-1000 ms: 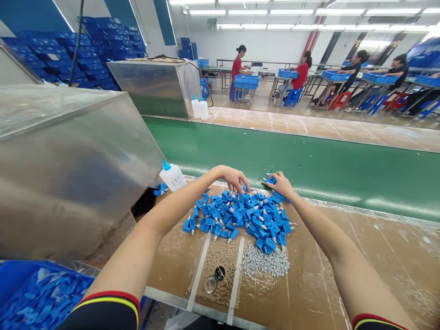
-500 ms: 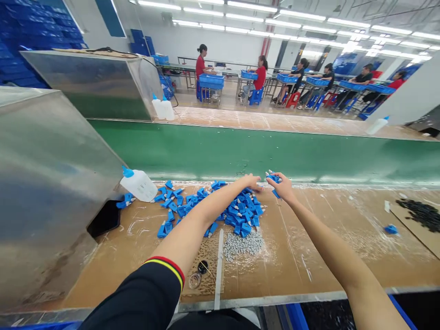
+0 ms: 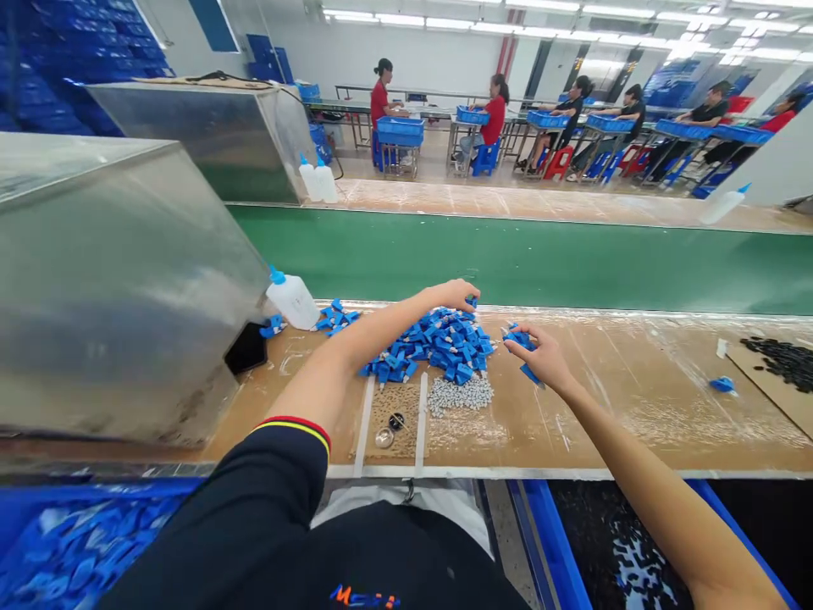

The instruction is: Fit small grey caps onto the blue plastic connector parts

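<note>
My left hand [image 3: 455, 294] is over the far edge of a heap of blue plastic parts [image 3: 450, 343], fingers closed on a small blue part [image 3: 471, 302]. To the right of the heap, my right hand [image 3: 543, 357] is curled around several blue plastic parts [image 3: 519, 339], with whitish tips showing on some. Another blue part [image 3: 531, 374] shows just below its fingers. Small grey pieces [image 3: 461, 395] lie in a patch in front of the heap.
A white bottle with a blue cap [image 3: 292, 299] leans by a metal housing [image 3: 127, 296] on the left. A round open pot [image 3: 396, 421] sits near the front edge. Black pieces [image 3: 784, 360] lie on a board at right. Beyond runs a green belt [image 3: 406, 254]; people sit farther back.
The view has tipped downward, showing more of the front edge and bins. My left hand, earlier with fingers spread, now closes on a blue part. My right hand keeps its blue parts.
</note>
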{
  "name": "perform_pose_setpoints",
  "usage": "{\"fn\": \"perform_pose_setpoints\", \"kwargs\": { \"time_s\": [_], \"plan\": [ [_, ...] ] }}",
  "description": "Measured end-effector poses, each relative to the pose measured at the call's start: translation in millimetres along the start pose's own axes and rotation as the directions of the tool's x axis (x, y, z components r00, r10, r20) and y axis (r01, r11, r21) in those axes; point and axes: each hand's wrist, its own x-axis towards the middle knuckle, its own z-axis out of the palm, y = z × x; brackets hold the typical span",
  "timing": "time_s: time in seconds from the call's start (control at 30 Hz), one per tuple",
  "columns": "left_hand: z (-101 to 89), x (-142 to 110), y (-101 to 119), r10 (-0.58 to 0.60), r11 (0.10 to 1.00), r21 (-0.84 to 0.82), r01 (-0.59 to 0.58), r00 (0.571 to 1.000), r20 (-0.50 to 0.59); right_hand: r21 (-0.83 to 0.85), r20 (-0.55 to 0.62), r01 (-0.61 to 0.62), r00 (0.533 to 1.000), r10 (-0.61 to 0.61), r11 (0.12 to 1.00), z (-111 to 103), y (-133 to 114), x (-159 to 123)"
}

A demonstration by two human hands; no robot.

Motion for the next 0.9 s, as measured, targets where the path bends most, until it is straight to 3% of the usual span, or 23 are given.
{"fn": "perform_pose_setpoints", "kwargs": {
  "time_s": [0.13, 0.3, 0.4, 0.5, 0.6, 0.7, 0.8, 0.9],
  "plan": [
    [-10.6, -84, -45, -0.092, 0.993, -0.082, 0.09, 0.995, -0.029, -0.046, 0.107, 0.206, 0.974, -0.2, 0.978, 57, -32, 14],
    [6.7, -182, -80, -0.245, 0.954, -0.213, 0.21, 0.958, -0.152, -0.064, 0.275, 0.467, 0.858, -0.434, 0.882, 148, -81, 29],
    [22.7, -226, -86, -0.331, 0.921, -0.307, 0.242, 0.9, -0.284, -0.142, 0.376, 0.512, 0.82, -0.432, 0.847, 192, -103, 32],
    [40.9, -264, -86, -0.431, 0.876, -0.398, 0.271, 0.811, -0.396, -0.223, 0.452, 0.53, 0.8, -0.395, 0.818, 221, -114, 28],
    [60.2, -292, -78, -0.495, 0.837, -0.478, 0.266, 0.74, -0.455, -0.231, 0.461, 0.512, 0.807, -0.37, 0.828, 233, -118, 22],
    [76.2, -310, -60, -0.527, 0.809, -0.541, 0.23, 0.693, -0.492, -0.163, 0.343, 0.426, 0.87, -0.354, 0.89, 232, -125, 16],
    [87.5, -319, -32, -0.536, 0.785, -0.596, 0.168, 0.665, -0.52, 0.035, 0.186, 0.28, 0.941, -0.281, 0.959, 220, -138, 7],
    [96.8, -323, 4, -0.534, 0.715, -0.699, -0.026, 0.625, -0.569, 0.295, 0.235, 0.117, 0.953, -0.191, 0.948, 203, -155, -16]
  ]
}}
